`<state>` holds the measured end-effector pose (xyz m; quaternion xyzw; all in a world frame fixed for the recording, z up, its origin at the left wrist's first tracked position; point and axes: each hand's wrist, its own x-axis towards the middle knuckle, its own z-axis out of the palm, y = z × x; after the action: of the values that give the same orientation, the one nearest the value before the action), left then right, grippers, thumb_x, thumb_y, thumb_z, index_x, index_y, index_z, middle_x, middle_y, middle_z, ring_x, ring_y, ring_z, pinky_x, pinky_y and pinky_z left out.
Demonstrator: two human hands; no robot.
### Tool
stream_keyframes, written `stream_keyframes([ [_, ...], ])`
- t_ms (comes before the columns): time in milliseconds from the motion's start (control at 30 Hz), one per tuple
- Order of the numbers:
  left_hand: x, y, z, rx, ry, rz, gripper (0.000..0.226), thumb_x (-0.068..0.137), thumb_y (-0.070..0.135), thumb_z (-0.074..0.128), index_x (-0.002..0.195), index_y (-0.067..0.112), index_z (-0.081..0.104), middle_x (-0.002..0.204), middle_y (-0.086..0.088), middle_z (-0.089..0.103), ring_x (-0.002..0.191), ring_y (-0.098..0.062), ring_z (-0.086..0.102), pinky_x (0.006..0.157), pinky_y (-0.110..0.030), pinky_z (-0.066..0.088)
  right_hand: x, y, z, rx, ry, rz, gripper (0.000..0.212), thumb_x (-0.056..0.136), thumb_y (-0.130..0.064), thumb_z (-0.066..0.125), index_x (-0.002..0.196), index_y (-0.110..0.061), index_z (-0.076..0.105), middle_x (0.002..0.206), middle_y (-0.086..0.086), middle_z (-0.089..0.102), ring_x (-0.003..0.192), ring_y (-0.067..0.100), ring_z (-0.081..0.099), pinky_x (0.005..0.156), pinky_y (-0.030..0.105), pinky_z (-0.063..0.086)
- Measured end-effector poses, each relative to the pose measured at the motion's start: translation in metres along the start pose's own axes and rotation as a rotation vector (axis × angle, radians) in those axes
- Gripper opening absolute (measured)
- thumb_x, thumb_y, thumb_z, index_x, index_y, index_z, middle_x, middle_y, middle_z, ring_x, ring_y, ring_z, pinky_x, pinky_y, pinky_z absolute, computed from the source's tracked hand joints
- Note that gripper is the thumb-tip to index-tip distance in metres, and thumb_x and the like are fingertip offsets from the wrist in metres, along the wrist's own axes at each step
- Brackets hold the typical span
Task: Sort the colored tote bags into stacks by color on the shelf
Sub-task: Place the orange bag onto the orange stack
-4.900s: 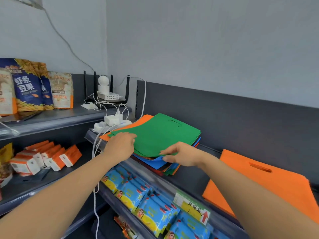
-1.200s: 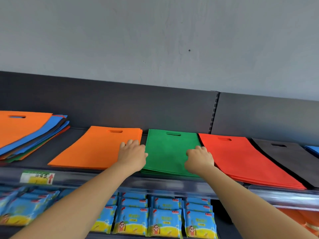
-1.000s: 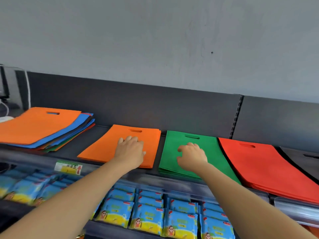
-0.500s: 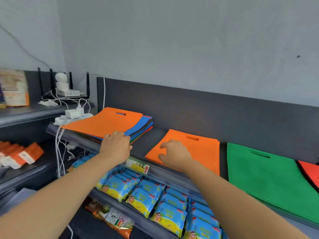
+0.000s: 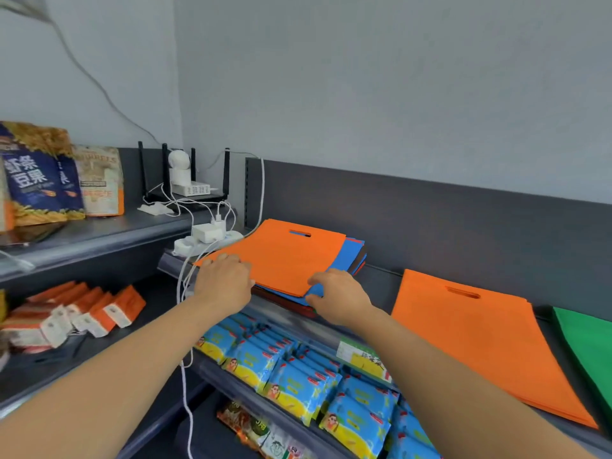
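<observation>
A mixed pile of tote bags lies on the dark shelf [image 5: 381,279], topped by an orange bag [image 5: 288,256] with a blue bag [image 5: 347,256] and darker ones under it. My left hand [image 5: 225,283] rests on the orange bag's near left corner. My right hand [image 5: 337,298] touches the pile's near right corner, fingers at the edges of the orange and blue bags; whether it pinches one I cannot tell. To the right lies a sorted orange stack [image 5: 480,342], then a green stack [image 5: 592,352] at the frame edge.
A power strip with chargers [image 5: 207,235] and white cables sits just left of the pile, with a router [image 5: 185,190] behind. Snack bags [image 5: 43,173] stand on the left shelf. Blue packets [image 5: 298,382] fill the shelf below.
The view has swung left from the sorted stacks to the mixed pile. Both hands left the green and orange stacks and now sit on the pile's near corners.
</observation>
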<state>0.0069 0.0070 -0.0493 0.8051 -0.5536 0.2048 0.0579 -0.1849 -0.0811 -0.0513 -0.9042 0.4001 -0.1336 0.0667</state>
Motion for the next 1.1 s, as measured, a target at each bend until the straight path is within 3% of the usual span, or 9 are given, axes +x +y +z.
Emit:
stream_keyframes([
  [167,0.018,-0.013,0.015,-0.012,-0.024,-0.015,0.032,0.098,0.039,0.042,0.116,0.018,0.058,0.119,-0.002,0.055,0.118,-0.024,0.046,0.096,-0.04,0.036,0.031,0.0,0.008,-0.012,-0.084,-0.034,0.053,0.09,-0.014,0.054,0.141,-0.023,0.045,0.136,0.007,0.045,0.128,0.029,0.04,0.099,0.042,0.044],
  [300,0.029,-0.014,0.024,-0.022,-0.043,-0.034,0.033,0.099,0.039,0.039,0.116,0.019,0.059,0.118,-0.002,0.055,0.117,-0.023,0.047,0.094,-0.039,0.036,0.052,0.005,0.015,-0.035,-0.13,-0.141,0.043,0.095,-0.02,0.053,0.137,-0.027,0.05,0.131,0.006,0.049,0.122,0.028,0.045,0.098,0.042,0.044],
  [433,0.04,-0.014,0.029,-0.054,-0.037,-0.061,0.04,0.101,0.041,0.029,0.112,0.018,0.06,0.116,-0.003,0.057,0.114,-0.024,0.049,0.093,-0.041,0.037,0.063,0.01,0.019,-0.018,0.082,-0.155,0.027,0.101,-0.027,0.042,0.115,-0.018,0.063,0.106,0.006,0.051,0.098,0.027,0.049,0.078,0.036,0.046],
  [533,0.05,-0.016,0.035,-0.105,-0.05,-0.1,0.055,0.097,0.056,0.019,0.107,0.02,0.06,0.114,-0.004,0.059,0.111,-0.025,0.051,0.093,-0.043,0.037,0.064,0.019,0.014,0.027,0.273,0.002,0.023,0.1,-0.026,0.038,0.084,-0.015,0.049,0.082,0.003,0.048,0.075,0.028,0.047,0.055,0.032,0.034],
  [633,0.059,-0.018,0.038,-0.206,-0.066,-0.15,0.078,0.082,0.079,0.012,0.117,0.025,0.056,0.116,-0.005,0.059,0.112,-0.027,0.053,0.095,-0.044,0.04,0.067,0.038,0.007,0.385,0.309,0.229,0.022,0.097,-0.02,0.036,0.08,-0.012,0.047,0.074,0.008,0.062,0.065,0.032,0.058,0.056,0.038,0.048],
  [733,0.065,-0.017,0.038,-0.249,-0.09,-0.086,0.09,0.069,0.091,0.024,0.133,0.03,0.042,0.123,-0.002,0.053,0.113,-0.025,0.054,0.087,-0.04,0.046,0.068,0.052,0.0,0.921,0.306,0.435,0.023,0.094,-0.016,0.035,0.089,-0.01,0.056,0.091,0.015,0.069,0.069,0.027,0.067,0.068,0.04,0.058],
  [933,0.079,-0.016,0.038,-0.425,-0.018,-0.082,0.053,0.089,0.046,0.058,0.13,0.015,0.046,0.114,-0.008,0.053,0.099,-0.028,0.057,0.075,-0.035,0.045,0.069,0.064,-0.01,1.309,0.327,0.753,0.045,0.093,-0.044,0.048,0.098,-0.002,0.063,0.09,0.019,0.072,0.066,0.032,0.071,0.044,0.025,0.051],
  [1033,0.085,-0.013,0.031,-0.759,-0.137,-0.257,0.048,0.083,0.037,0.069,0.116,0.013,0.045,0.104,-0.007,0.058,0.081,-0.022,0.053,0.065,-0.031,0.04,0.067,0.059,-0.009,1.227,0.258,0.79,0.009,0.093,-0.009,0.054,0.096,0.0,0.056,0.074,0.018,0.067,0.04,0.021,0.063,0.031,0.016,0.039],
  [1100,0.088,-0.013,0.029,-1.003,-0.285,-0.34,0.043,0.08,0.027,0.074,0.102,0.018,0.038,0.096,-0.009,0.056,0.069,-0.02,0.048,0.058,-0.028,0.038,0.063,0.058,-0.008,1.132,0.217,0.824,0.01,0.092,0.0,0.048,0.083,-0.002,0.052,0.049,0.013,0.06,0.027,0.014,0.052,0.03,0.013,0.033],
])
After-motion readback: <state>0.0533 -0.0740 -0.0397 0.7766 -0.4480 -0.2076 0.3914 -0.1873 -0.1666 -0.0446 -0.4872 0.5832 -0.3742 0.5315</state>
